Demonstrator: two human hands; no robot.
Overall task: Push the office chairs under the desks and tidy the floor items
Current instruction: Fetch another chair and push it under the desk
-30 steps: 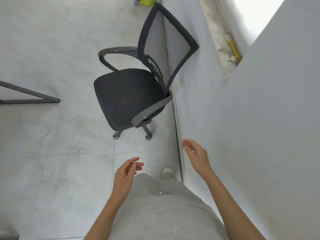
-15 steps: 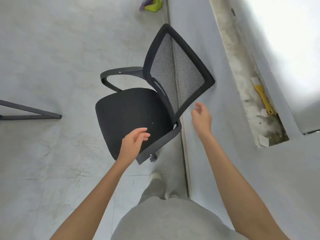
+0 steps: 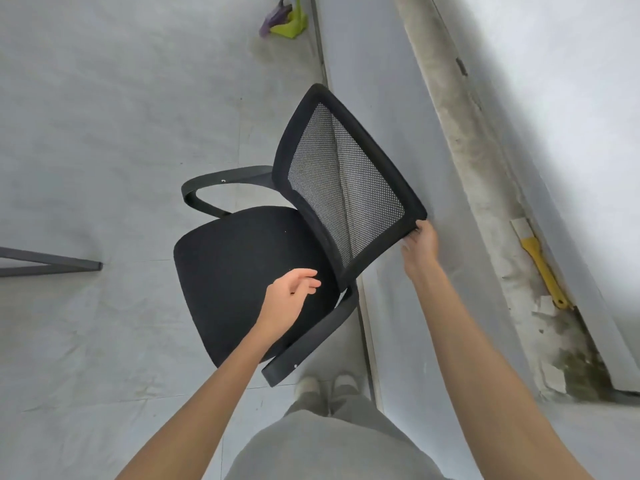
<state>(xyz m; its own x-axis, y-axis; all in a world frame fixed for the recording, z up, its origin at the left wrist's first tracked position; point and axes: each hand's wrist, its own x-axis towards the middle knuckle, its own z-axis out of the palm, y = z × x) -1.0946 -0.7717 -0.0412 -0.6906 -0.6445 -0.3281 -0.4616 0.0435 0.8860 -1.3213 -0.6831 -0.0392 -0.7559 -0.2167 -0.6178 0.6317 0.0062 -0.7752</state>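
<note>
The black office chair with a mesh backrest and padded fabric seat (image 3: 249, 271) stands on the pale grey tiled floor (image 3: 104, 133), its backrest close against the grey wall (image 3: 398, 150) on the right and its seat facing left. Two curved black plastic armrests show, one on the far side of the seat and one on the near side. The right hand (image 3: 420, 245) grips the near right corner of the backrest frame, fingers curled round its edge. The left hand (image 3: 289, 301) is released, fingers loosely spread, and hangs over the near right part of the seat; whether it touches the fabric cannot be told. A dark metal desk leg (image 3: 52, 265) lies on the floor at the left edge, well apart from the chair. On the floor at the far end, beside the wall, sits a lime-green plastic dustpan with a purple brush (image 3: 285, 20). To the right, a stained window ledge (image 3: 485, 168) holds a yellow-handled scraper (image 3: 542, 268). The person's grey trousers (image 3: 329, 445) and pale shoes (image 3: 325, 386) show at the near edge, just beside the near armrest.
</note>
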